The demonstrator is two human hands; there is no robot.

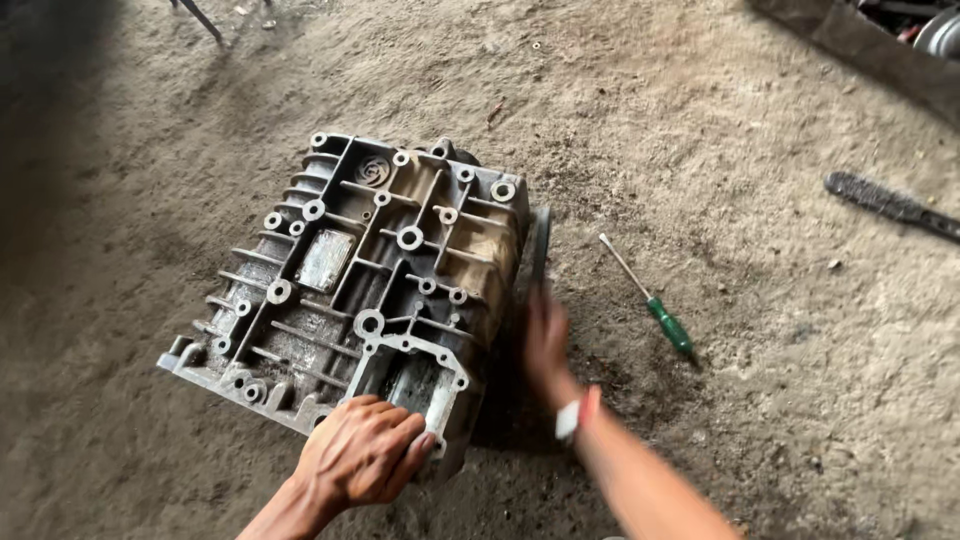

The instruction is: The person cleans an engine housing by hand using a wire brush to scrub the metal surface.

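A large grey cast-metal housing (pixel 350 270), ribbed and full of bolt holes, lies on the dirt floor. My left hand (pixel 365 450) rests on its near edge, fingers curled over the rim of a rectangular opening. My right hand (pixel 545 340), blurred, reaches down along the housing's right side, where a dark flat part (pixel 540 245) sticks out. Whether the right hand grips anything is hidden. A band is on my right wrist (pixel 578 412).
A screwdriver with a green handle (pixel 650 297) lies on the floor to the right of the housing. A dark long tool (pixel 890 205) lies at the far right. Dark objects sit in the top right corner (pixel 900 40).
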